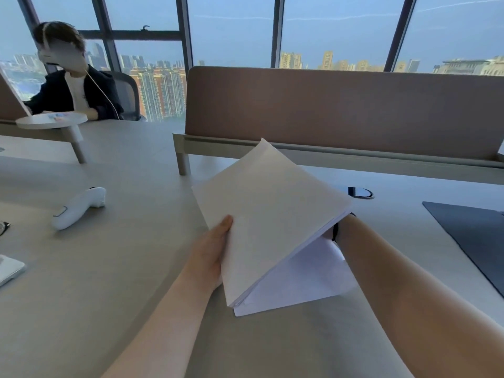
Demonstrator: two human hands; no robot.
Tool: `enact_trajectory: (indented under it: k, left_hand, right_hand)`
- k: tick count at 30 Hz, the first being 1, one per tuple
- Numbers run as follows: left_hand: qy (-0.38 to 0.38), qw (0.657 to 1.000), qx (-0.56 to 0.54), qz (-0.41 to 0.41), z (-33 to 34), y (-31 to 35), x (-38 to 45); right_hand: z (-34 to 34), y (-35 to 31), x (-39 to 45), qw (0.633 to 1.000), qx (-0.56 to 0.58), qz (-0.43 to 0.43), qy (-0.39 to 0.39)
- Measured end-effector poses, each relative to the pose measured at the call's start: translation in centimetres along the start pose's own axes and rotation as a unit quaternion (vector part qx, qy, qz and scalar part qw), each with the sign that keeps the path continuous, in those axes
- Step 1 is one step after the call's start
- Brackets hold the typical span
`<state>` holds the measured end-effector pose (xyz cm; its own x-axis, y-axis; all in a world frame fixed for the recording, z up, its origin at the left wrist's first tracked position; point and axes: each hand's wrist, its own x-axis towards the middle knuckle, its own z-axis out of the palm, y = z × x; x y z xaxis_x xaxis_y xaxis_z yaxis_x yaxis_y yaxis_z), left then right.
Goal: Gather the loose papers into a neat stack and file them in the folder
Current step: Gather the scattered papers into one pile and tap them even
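Note:
A thick stack of white papers (270,214) is held tilted above the beige desk, its left side raised toward me. My left hand (210,252) grips its left edge, thumb on top. My right hand is hidden under the stack's right side; only the forearm and a black wristband (335,231) show. A single white sheet (308,279) lies beneath the stack, flat on the desk or hanging from it; I cannot tell which. No folder is clearly visible.
A dark mat (474,236) lies at the right edge. A white controller (79,207) rests on the desk at left, a white object (9,270) at far left. A brown divider panel (341,110) runs behind. A person (73,88) sits at back left.

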<state>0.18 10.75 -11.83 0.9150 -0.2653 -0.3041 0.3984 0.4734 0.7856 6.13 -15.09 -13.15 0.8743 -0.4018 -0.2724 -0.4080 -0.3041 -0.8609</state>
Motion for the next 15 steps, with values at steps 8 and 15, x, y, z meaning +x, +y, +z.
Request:
enact_trajectory:
  k: [8, 15]
  left_hand:
    - [0.034, 0.963, 0.239, 0.121, 1.2, -0.6, -0.9]
    - [-0.035, 0.923, 0.342, 0.174, 2.3, -1.9, -2.9]
  right_hand:
    - [-5.5, 1.2, -11.1, 0.989, 0.015, -0.091, -0.112]
    - [-7.2, 4.6, -17.1, 0.938, 0.342, -0.035, -0.034]
